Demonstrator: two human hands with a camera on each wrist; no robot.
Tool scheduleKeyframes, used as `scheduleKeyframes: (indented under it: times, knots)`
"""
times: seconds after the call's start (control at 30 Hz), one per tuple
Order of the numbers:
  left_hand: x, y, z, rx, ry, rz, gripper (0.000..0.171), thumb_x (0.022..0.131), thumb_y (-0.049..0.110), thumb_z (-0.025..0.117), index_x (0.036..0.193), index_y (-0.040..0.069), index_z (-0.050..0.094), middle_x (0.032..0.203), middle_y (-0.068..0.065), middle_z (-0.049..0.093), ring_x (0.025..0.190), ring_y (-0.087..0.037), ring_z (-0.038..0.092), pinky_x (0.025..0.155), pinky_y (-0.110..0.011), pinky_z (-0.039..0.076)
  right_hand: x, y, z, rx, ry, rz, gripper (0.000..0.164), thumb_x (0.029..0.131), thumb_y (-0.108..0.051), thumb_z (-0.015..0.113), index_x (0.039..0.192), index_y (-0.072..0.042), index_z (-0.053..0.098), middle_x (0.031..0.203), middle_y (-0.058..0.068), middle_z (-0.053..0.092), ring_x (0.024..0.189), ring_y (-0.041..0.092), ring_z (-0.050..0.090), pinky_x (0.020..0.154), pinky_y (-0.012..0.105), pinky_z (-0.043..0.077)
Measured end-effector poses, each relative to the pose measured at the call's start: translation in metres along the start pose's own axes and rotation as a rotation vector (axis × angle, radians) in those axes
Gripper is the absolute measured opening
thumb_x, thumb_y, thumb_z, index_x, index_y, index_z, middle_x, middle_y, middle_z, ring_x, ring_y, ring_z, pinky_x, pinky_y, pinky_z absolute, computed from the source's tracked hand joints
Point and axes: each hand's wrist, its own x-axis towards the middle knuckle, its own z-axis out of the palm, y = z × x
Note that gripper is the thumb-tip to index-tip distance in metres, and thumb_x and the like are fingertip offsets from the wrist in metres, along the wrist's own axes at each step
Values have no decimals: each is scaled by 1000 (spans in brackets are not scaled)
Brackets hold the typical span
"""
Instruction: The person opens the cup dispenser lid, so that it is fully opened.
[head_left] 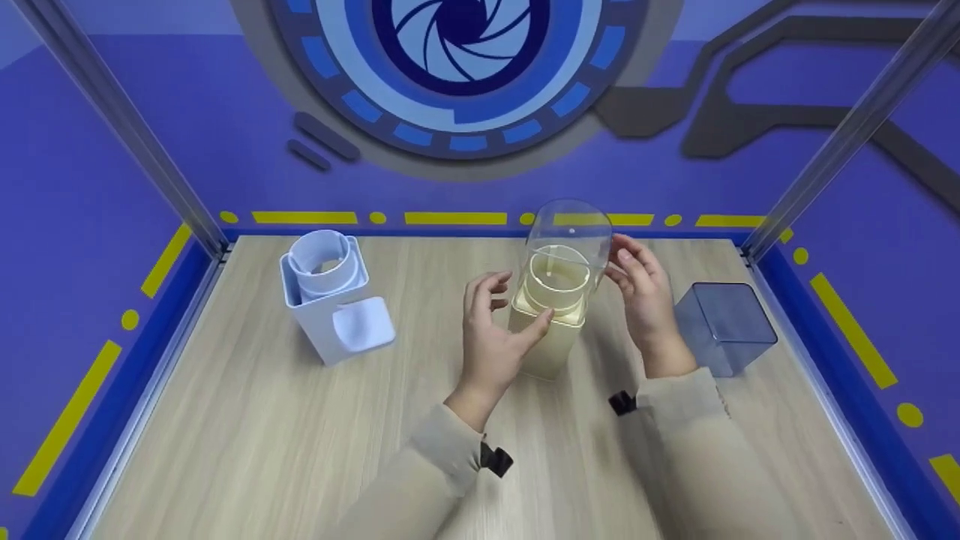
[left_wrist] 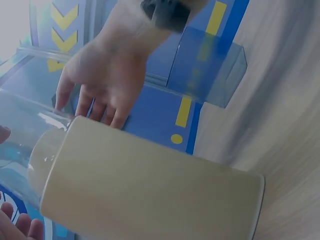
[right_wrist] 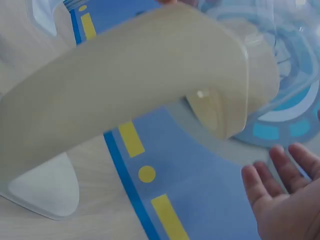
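Note:
A tall cream dispenser-like container (head_left: 550,341) with a round collar (head_left: 559,279) at its top stands upright mid-table. Over that collar is a clear rounded cover (head_left: 570,232); whether it is seated cannot be told. My left hand (head_left: 491,341) is at the container's left side, fingers spread and the thumb near its front upper edge. At the cover's right side is my right hand (head_left: 643,300), its fingers loosely bent. In the right wrist view the right hand (right_wrist: 292,205) shows apart from the container (right_wrist: 125,75), holding nothing.
On the left stands a similar white container (head_left: 315,315) with a round collar and a projecting curved tray. A translucent grey square box (head_left: 726,326) stands on the right, beside my right wrist. Metal posts and blue panels border the wooden table (head_left: 247,450).

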Motion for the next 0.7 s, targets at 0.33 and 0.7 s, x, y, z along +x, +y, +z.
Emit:
scheduleKeyframes:
  times: [0.33,0.7]
  knots:
    - [-6,4,17,35,32,-6,83,79,25,103,147,8,57,143,-9,59,130,-24,57,110,-40,58,9,10,8,97,-166,-3,37,112,-1,42,134,4,72,125,2,81,118,12,77,104,23,63]
    - [3,-1,14,103,16,5,79,78,19,104,140,6,58,133,-10,61,119,-21,59,101,-34,59,-1,11,14,112,-140,2,35,116,-5,46,123,-10,79,123,-2,81,120,10,75,109,22,60]
